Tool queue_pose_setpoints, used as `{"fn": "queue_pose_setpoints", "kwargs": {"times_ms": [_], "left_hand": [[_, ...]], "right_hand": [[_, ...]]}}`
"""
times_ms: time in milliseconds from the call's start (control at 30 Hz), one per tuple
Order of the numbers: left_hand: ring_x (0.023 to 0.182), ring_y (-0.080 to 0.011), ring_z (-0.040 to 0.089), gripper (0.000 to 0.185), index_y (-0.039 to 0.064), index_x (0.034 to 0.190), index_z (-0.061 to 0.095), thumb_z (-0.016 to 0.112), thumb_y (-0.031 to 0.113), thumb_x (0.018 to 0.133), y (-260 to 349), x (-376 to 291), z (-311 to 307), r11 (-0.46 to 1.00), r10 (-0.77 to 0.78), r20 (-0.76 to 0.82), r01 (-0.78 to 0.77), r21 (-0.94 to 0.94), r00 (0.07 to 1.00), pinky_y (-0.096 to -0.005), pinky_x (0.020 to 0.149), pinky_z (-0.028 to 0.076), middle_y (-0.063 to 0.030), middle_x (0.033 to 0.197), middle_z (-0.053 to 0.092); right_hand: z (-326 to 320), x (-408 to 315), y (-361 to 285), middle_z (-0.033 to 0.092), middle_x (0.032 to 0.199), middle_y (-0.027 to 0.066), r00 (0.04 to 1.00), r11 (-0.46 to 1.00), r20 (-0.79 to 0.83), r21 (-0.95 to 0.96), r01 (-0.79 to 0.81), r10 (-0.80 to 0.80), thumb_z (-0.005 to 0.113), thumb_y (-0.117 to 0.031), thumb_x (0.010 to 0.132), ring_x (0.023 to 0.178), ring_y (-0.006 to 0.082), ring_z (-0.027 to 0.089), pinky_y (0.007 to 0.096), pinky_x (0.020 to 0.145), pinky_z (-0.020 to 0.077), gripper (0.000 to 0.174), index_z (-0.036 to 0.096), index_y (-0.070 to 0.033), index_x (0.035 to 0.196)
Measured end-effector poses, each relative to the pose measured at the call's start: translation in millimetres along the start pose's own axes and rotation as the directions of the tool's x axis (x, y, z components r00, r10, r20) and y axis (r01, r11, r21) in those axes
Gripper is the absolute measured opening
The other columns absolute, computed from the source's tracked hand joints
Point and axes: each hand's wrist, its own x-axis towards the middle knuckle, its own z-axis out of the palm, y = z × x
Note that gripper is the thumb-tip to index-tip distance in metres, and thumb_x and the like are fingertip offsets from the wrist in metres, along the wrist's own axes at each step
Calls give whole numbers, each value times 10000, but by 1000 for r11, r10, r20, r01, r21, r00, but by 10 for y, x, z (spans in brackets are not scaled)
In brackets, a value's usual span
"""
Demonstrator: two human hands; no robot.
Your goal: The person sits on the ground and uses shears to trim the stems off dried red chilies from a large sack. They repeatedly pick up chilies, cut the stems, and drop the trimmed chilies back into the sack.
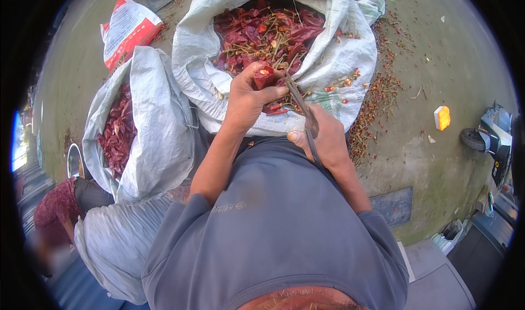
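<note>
My left hand (pixel 248 94) grips a dried red chilli (pixel 263 77) whose cut end faces up, with pale seeds inside. In my right hand (pixel 328 133) is a pair of dark metal scissors (pixel 299 96), its blades reaching up beside my left fingertips. Both hands are above the near rim of a large white woven sack (pixel 197 59). Dried red chillies (pixel 254 35) with thin stalks among them fill its mouth. Cut chilli pieces (pixel 275 108) lie below my left hand, on the sack's folded edge.
A smaller woven sack (pixel 160 117) of dried chillies stands to the left, above a full pale sack (pixel 119 244). A person (pixel 61 211) bends nearby. Stalks and caps (pixel 373 109) litter the concrete floor at right. A red-and-white printed bag (pixel 129 31) and a scooter (pixel 492 137) are farther out.
</note>
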Motion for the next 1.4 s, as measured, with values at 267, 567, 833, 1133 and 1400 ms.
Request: {"fn": "queue_pose_setpoints", "kwargs": {"times_ms": [267, 567, 833, 1133, 1400], "left_hand": [[829, -97, 633, 281, 46, 934, 629, 803, -85, 756, 2, 9, 44, 1000, -5, 40, 6, -23, 999, -257, 784, 530, -24, 917, 681], [812, -158, 662, 290, 39, 938, 614, 786, -97, 748, -104, -35, 82, 911, -32, 191, 107, -397, 981, -281, 708, 550, -69, 914, 661], [873, -210, 680, 386, 69, 953, 580, 826, -43, 678, 205, -169, 38, 964, 13, 199, 41, -263, 980, -388, 851, 591, -87, 920, 663], [790, -168, 667, 291, 10, 934, 635, 760, -99, 695, 654, -636, -1057, 988, 81, -123, -64, 140, 989, -287, 701, 551, -99, 891, 669], [1069, -332, 672, 395, 53, 1186, 667, 804, 181, 839, 1241, -473, -2297, -242, 710, -271, 586, 773, 650, -403, 921, 523, -132, 1201, 699]], "right_hand": [[-87, -62, -11, 611, 754, 114, 991, 994, 80, -34, -106, 108, 780, -559, 839, 634, 236, 617, 381, 611, 501, 644, 651, 1, 1129], [-167, -174, 184, 519, 731, -30, 865, 466, 495, 747, -475, 89, 723, -712, 830, 547, 31, 425, 200, 495, 331, 801, 586, 19, 1127], [-88, -242, 148, 528, 714, -26, 904, 417, 425, 813, -406, 51, 793, -744, 726, 598, 41, 473, 195, 531, 353, 870, 617, 24, 1094], [-570, -278, 730, 507, 772, -7, 991, 221, -19, 975, -11, 135, 635, -710, 865, 564, 76, 445, 233, 493, 387, 747, 489, -63, 1209], [-836, 81, 996, 579, 1281, 176, 940, -177, -30, 980, 95, 339, 645, -743, 829, 1151, 324, 578, 469, 1029, 483, 930, 483, 8, 1351]]}}
